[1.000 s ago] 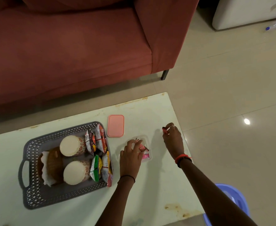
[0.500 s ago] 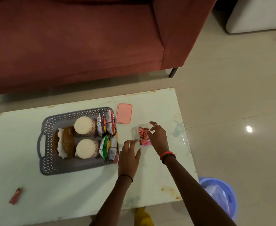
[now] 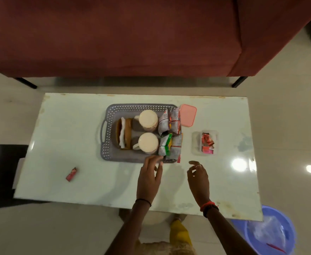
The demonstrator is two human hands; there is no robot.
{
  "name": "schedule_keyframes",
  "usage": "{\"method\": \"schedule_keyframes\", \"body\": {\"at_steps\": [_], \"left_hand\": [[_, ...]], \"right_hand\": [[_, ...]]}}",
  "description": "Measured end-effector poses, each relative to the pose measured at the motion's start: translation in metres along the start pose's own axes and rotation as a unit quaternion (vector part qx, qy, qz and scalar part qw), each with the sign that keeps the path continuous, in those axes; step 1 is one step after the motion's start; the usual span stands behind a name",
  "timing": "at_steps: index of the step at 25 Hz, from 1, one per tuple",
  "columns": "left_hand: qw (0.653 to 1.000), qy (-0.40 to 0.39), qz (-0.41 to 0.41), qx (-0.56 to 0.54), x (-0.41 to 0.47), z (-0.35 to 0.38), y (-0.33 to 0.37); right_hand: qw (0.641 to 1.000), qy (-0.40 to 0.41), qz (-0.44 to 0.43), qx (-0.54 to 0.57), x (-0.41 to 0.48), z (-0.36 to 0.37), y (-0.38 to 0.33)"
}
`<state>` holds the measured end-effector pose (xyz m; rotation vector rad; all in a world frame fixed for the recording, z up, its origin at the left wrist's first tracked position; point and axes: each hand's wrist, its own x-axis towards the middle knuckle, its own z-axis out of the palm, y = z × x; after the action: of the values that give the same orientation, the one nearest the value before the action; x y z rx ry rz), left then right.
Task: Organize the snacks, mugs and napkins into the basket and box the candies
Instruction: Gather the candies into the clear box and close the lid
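A grey perforated basket (image 3: pixel 106 115) on the table holds two upturned mugs (image 3: pixel 148 120), a napkin holder with white napkins (image 3: pixel 123 134) and several snack packets (image 3: pixel 169 137). To its right a clear box (image 3: pixel 195 144) holds red and pink candies (image 3: pixel 207 143). Its pink lid (image 3: pixel 188 117) lies behind it, beside the basket. One red candy (image 3: pixel 71 174) lies alone at the table's left. My left hand (image 3: pixel 150 178) hovers by the basket's near right corner, fingers relaxed and holding nothing. My right hand (image 3: pixel 198 178) hangs loosely curled over the table, holding nothing.
The pale glossy table (image 3: pixel 95 181) stands in front of a dark red sofa (image 3: pixel 114 34). A blue bin with a plastic liner (image 3: pixel 270 234) sits on the floor at the table's near right corner. A dark object (image 3: pixel 2 173) stands at the left edge.
Both hands drew back from the candy box toward me; the right hand left its candy in the box. The camera pulled back and shows the whole table.
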<state>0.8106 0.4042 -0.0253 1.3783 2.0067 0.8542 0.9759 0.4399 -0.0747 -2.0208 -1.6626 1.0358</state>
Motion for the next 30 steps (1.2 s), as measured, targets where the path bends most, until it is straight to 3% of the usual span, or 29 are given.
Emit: {"method": "schedule_keyframes", "body": {"at_steps": [5,8,12,16,22,24,27,30], "left_hand": [[0.99,0.11,-0.084,0.034,-0.024,-0.095,-0.096],[0.973,0.137,-0.163,0.093,-0.033,-0.146,-0.159],[0.936,0.072,-0.27,0.216,-0.025,-0.19,-0.228],[0.918,-0.005,-0.321,0.23,-0.009,-0.206,-0.286],[0.924,-0.026,-0.296,0.239,-0.004,-0.196,-0.302],[0.917,-0.018,-0.325,0.232,-0.002,-0.192,-0.303],[0.905,-0.01,-0.403,0.133,0.003,-0.186,-0.295],[0.916,0.003,-0.398,0.047,-0.002,-0.161,-0.257]], "right_hand": [[0.996,-0.076,-0.038,-0.002,-0.053,0.08,-0.054],[0.992,-0.116,-0.053,-0.01,-0.064,0.123,-0.092],[0.985,-0.15,-0.076,-0.032,-0.071,0.169,-0.124],[0.982,-0.163,-0.077,-0.054,-0.074,0.196,-0.127],[0.987,-0.14,-0.029,-0.073,-0.067,0.176,-0.1],[0.989,-0.131,-0.011,-0.074,-0.06,0.161,-0.089],[0.991,-0.108,0.029,-0.069,-0.046,0.132,-0.066],[0.993,-0.063,0.085,-0.054,-0.032,0.094,-0.037]]}}
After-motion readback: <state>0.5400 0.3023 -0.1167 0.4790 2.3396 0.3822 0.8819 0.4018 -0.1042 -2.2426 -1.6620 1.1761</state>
